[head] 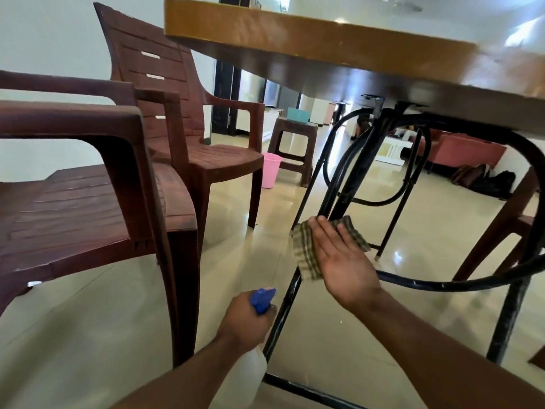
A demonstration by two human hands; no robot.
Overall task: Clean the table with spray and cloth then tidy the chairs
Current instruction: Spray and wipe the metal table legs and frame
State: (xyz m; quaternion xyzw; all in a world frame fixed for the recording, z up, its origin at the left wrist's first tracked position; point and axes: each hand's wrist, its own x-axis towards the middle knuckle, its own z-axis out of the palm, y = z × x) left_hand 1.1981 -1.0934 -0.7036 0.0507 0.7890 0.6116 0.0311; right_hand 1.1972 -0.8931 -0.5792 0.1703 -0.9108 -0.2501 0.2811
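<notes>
The fingers of the right hand are straight and close together. They press a checked cloth flat on a black table leg, low under the near edge of the tabletop. The left hand grips the neck of a spray bottle. Its fingers are mostly hidden but seem curled round it. The bottle is just left of the leg and runs long-ways from its white body up to its blue nozzle, which points toward the cloth. A near brown chair and a far brown chair stand on the left.
</notes>
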